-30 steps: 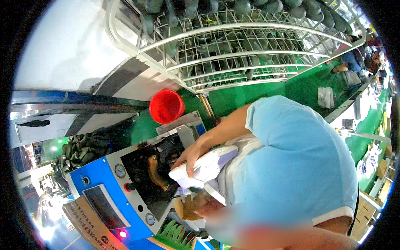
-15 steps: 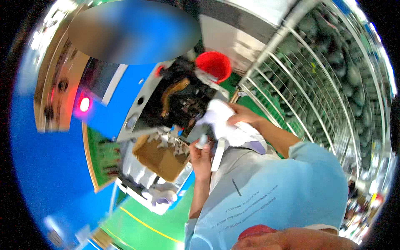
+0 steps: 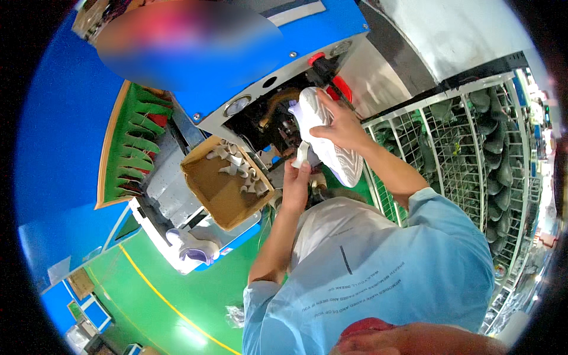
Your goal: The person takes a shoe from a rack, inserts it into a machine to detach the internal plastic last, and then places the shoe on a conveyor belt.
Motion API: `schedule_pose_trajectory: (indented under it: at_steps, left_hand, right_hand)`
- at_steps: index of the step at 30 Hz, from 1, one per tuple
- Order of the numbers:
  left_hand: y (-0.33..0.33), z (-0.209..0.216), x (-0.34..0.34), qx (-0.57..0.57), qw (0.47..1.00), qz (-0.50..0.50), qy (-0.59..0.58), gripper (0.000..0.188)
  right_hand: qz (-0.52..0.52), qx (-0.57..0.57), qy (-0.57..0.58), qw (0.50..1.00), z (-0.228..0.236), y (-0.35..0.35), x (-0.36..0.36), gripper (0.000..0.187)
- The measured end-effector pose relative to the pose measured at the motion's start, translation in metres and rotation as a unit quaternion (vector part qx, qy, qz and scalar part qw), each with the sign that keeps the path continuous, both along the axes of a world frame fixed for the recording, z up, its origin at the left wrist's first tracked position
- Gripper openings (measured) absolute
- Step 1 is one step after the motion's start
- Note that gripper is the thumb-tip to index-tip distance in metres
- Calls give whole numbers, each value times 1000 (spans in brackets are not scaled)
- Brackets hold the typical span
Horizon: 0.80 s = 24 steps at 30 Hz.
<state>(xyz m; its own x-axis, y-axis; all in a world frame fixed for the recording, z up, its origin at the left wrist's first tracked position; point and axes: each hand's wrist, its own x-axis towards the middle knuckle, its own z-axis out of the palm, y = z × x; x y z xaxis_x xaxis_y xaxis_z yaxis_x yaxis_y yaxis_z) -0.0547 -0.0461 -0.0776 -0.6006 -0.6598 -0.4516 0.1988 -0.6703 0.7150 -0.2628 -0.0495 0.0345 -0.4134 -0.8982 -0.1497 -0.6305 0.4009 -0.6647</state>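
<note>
We press the white shoe [image 3: 327, 133] up against the blue machine [image 3: 278, 65], right hand [image 3: 342, 125] clamped over its upper to steady it, left hand [image 3: 296, 177] pinching its heel end; cardboard box [image 3: 222, 183] sits beside

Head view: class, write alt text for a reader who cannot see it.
A person's right hand holds a white shoe against a blue machine, while the left hand pinches its lower edge. A cardboard box of small pale pieces sits alongside.
</note>
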Motion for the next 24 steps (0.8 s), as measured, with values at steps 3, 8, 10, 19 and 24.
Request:
schedule_pose_trajectory:
  at_steps: [3, 8, 10, 19, 24]
  left_hand:
    - [-5, -24, -15, 104, 992, 46, 52, 31]
    - [-13, -50, -6, 177, 982, 69, 21, 30]
    - [-24, -49, 10, 155, 985, 80, 5, 25]
    - [-40, -27, 129, 116, 963, 230, -75, 28]
    - [-56, -30, 140, 75, 968, 161, -179, 33]
  right_hand:
    - [50, 143, 90, 984, -6, -27, 17, 108]
    - [101, 160, 169, 967, -14, -49, 40, 98]
    - [92, 113, 197, 970, -24, -54, 37, 93]
    - [80, 41, 211, 973, -34, -30, 40, 92]
    - [52, -93, 236, 966, -53, -17, 44, 92]
